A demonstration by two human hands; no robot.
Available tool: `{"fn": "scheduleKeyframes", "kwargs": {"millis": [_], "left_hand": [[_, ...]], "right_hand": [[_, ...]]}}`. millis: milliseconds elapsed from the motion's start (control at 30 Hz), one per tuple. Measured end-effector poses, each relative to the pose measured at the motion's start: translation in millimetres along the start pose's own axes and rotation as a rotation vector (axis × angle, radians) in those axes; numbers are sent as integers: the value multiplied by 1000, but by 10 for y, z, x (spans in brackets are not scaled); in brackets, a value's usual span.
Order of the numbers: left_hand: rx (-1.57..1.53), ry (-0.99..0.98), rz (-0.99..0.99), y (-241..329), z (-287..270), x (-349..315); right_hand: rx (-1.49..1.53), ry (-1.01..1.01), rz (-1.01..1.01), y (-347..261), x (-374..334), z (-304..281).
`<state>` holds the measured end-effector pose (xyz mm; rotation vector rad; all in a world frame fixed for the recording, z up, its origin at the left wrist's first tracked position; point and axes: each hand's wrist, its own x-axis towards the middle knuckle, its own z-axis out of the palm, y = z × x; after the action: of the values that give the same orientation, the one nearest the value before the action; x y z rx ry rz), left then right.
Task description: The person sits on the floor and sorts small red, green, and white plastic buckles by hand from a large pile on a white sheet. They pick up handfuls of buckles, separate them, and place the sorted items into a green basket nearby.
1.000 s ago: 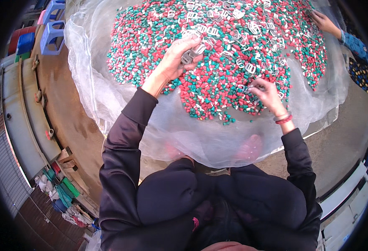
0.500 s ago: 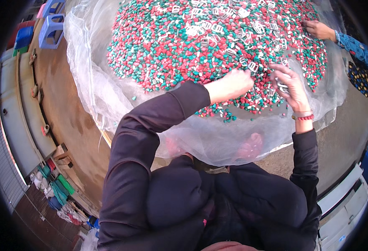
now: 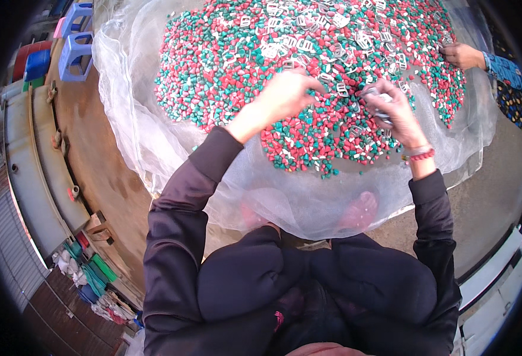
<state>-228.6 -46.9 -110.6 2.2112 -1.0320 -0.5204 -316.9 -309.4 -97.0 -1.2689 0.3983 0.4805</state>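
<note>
Red, green and white pebble-like pieces (image 3: 213, 77) lie in a wide heap on a sheer white mesh sheet (image 3: 124, 124). White slider buckles with slotted frames (image 3: 304, 44) are scattered over the heap, most thickly toward the far middle. My left hand (image 3: 282, 95) reaches over the near middle of the heap, its fingers apart and somewhat blurred; I see nothing in it. To its right, my right hand (image 3: 394, 110) is curled round several pale buckles (image 3: 384, 107), just above the pieces. A loose buckle (image 3: 341, 89) lies between the two hands.
Another person's hand (image 3: 464, 56), in a blue patterned sleeve, touches the heap's far right edge. Blue plastic stools (image 3: 76, 56) and a blue bin (image 3: 37, 64) stand at the far left. Dark spotted cloth (image 3: 513, 110) shows at right. My knees are close to the sheet's near edge.
My left hand has moved left and farther out, away from my right hand. My right hand has shifted slightly left, still holding the buckles. The view has moved slightly.
</note>
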Motion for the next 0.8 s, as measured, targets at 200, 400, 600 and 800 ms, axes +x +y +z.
{"fn": "scheduleKeyframes", "kwargs": {"millis": [200,400,600,800], "left_hand": [[272,-209,352,456,990,310],[-14,-76,352,249,676,298],[-995,-220,-578,1,-247,-120],[-1548,-137,-500,70,-259,65]], "right_hand": [[284,-137,-243,-471,-424,-62],[-441,-59,142,-252,-585,-408],[-1367,151,-148,938,-674,-312],[-1080,138,-372,905,-344,80]]}}
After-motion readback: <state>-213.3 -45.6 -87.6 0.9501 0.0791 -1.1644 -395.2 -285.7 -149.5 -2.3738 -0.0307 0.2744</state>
